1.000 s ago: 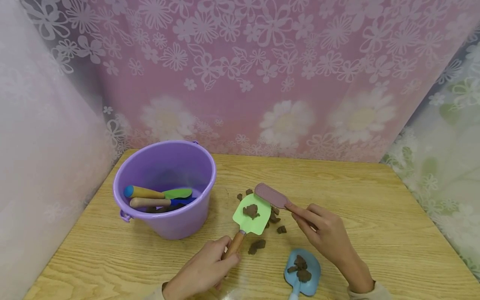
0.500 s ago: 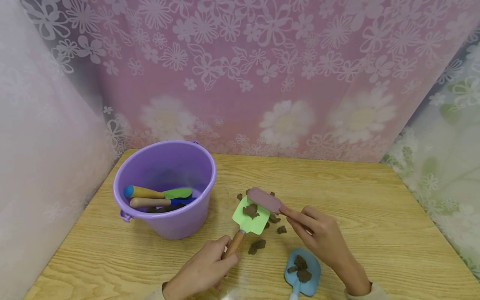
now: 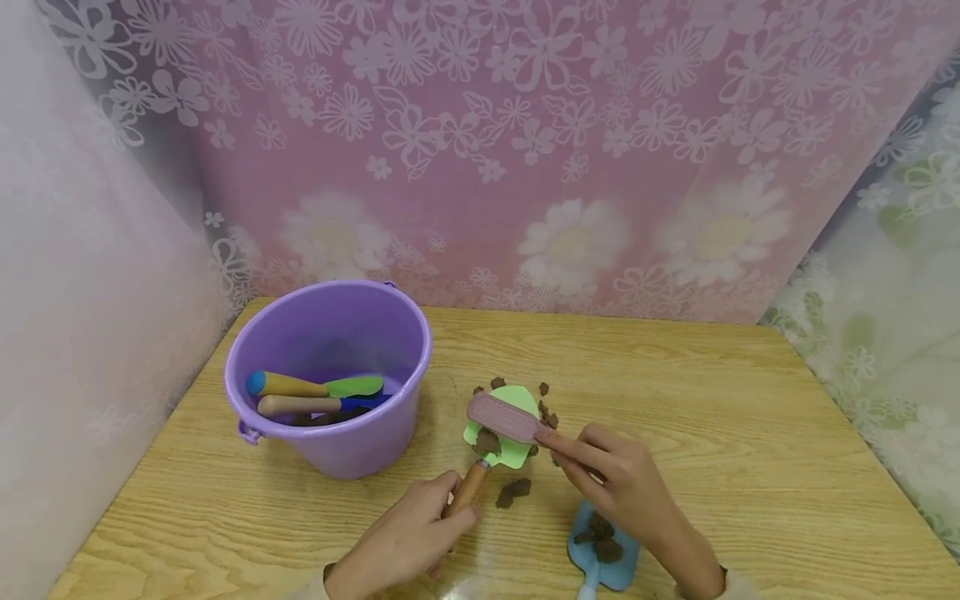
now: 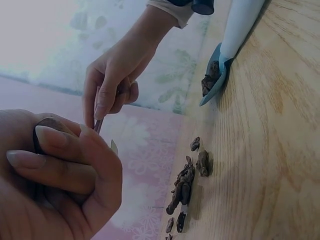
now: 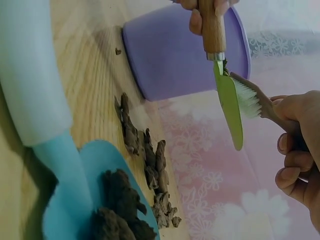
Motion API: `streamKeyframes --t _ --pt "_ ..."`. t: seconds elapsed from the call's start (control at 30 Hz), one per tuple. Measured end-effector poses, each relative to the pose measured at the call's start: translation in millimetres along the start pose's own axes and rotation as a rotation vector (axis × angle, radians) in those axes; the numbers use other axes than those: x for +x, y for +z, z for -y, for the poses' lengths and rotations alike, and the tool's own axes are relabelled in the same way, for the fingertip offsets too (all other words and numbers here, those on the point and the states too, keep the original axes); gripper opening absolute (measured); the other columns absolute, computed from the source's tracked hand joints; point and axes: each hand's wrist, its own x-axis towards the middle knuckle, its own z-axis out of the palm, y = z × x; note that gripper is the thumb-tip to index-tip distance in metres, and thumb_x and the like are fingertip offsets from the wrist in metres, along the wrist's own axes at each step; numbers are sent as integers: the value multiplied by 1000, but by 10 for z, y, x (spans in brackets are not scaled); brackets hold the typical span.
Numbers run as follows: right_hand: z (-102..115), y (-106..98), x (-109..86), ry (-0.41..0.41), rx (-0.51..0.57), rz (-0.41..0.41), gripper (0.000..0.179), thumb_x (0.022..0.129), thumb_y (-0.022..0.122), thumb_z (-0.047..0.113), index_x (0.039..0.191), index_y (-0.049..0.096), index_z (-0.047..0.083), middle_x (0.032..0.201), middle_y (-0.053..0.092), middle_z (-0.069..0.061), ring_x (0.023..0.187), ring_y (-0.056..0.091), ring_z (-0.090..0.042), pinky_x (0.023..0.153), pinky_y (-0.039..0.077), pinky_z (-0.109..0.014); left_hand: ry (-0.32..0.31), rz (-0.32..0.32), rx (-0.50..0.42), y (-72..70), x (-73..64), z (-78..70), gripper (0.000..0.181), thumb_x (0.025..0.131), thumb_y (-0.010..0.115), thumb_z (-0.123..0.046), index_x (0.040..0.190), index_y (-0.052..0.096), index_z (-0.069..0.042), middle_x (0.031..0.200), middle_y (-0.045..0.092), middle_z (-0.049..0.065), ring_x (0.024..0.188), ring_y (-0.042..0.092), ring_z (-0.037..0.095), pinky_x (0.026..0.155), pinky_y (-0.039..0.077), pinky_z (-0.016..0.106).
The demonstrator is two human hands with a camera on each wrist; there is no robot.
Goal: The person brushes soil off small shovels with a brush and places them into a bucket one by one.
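Note:
In the head view my left hand grips the wooden handle of a small green trowel, whose blade is raised over the table. A brown, soil-like clump lies on the blade near the handle. My right hand holds a mauve-backed brush across the blade. White bristles face the green metal in the right wrist view, right at its surface. In the left wrist view, curled left fingers hide most of the trowel.
A purple bucket stands at left with two handled tools and dark matter inside. Several brown clods lie on the table around the trowel. Near my right forearm is a light blue scoop bearing more clods. Patterned curtains surround the table.
My right hand has moved the brush left and toward me across the trowel blade. The clump has shifted toward the handle. My left hand stays in place.

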Motion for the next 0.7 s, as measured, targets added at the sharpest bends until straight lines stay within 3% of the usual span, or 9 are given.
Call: streamKeyframes --t 0.3,0.7 --pt "-39 -57 -35 30 -26 43 28 99 55 27 116 71 12 71 52 11 55 29 7 48 28 -5 4 0 5 13 12 5 19 95 53 -28 91 52 -10 54 49 -2 37 47 12 37 36 24" --pt "-131 -142 -47 32 -92 -5 32 101 50 32 110 74 12 67 48 12 55 25 8 46 24 -6 18 -7 10 19 1 -10 17 94 53 -26 88 52 -10 54 49 -3 37 45 10 36 36 23"
